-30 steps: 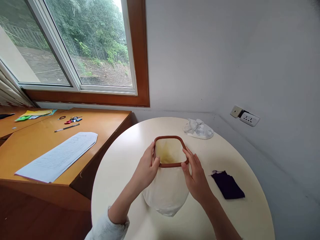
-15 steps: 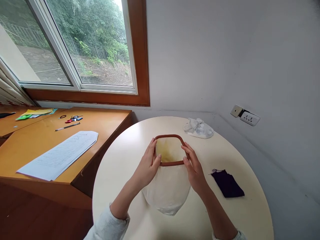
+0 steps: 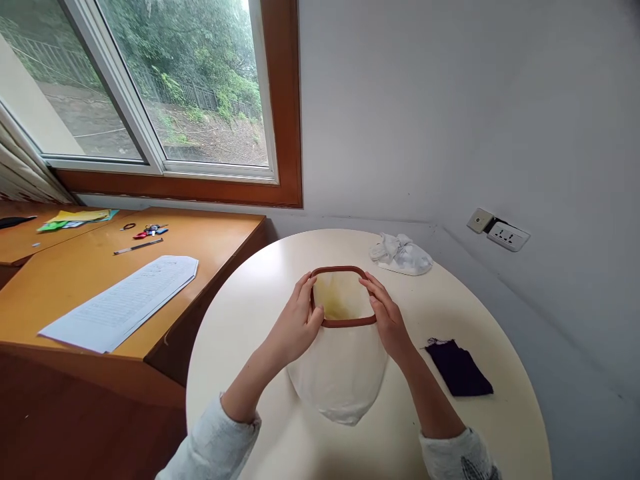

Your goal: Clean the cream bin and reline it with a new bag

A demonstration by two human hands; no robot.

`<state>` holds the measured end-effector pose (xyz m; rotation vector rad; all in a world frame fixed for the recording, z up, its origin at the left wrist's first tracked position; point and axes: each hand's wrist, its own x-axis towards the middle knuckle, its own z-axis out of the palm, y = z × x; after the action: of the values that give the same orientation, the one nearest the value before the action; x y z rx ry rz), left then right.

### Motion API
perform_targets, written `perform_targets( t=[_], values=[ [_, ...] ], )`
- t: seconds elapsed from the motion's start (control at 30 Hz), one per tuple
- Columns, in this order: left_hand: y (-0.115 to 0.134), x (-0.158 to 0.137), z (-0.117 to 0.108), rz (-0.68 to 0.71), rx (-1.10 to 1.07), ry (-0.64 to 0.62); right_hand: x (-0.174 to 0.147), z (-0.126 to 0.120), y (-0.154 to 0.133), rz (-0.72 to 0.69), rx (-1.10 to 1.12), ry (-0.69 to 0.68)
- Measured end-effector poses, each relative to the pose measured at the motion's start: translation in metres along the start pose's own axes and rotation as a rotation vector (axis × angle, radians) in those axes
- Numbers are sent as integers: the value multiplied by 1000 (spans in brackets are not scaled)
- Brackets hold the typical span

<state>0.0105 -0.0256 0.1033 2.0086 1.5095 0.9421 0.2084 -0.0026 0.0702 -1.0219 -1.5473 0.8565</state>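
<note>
A brown rounded-square embroidery hoop (image 3: 349, 323) is held up over the round table, with a yellowish patch on the pale cloth stretched inside it. Loose white cloth (image 3: 340, 380) hangs from the hoop's near side toward me. My left hand (image 3: 299, 323) grips the hoop's left side, thumb at the lower left corner. On the right side, my right hand (image 3: 389, 320) is closed around the frame, fingers along the upper right edge. Its thumb is near the lower right corner. The fingertips behind the hoop are partly hidden.
A folded dark purple cloth (image 3: 460, 368) lies right on the round cream table (image 3: 240, 333). Crumpled white material (image 3: 403, 255) sits at its back edge. Papers (image 3: 125, 300), a pen (image 3: 139, 247) and keys (image 3: 151, 231) lie on the wooden desk at left. A wall socket (image 3: 509, 235) is at right.
My right hand has shifted slightly along the hoop's right side, its thumb now farther off the near edge. The hoop stays in both hands; the whole view has shifted a little.
</note>
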Motion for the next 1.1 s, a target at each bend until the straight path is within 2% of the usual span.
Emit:
perform_targets(
  t=[0.33, 0.57, 0.7, 0.9, 1.1],
  values=[
    [-14, -4, 9, 93, -12, 80, 2, 3, 14, -148, -81, 70],
    [-30, 5, 24, 204, -208, 212, 2, 17, 15, -160, 188, 149],
    [-37, 11, 40, 265, -361, 308, 2, 21, 18, -157, 253, 158],
    [-40, 16, 53, 261, -509, 398, 3, 26, 27, -186, 331, 193],
    [-41, 17, 56, 249, -541, 408, 4, 30, 28, -195, 365, 215]
  ],
)
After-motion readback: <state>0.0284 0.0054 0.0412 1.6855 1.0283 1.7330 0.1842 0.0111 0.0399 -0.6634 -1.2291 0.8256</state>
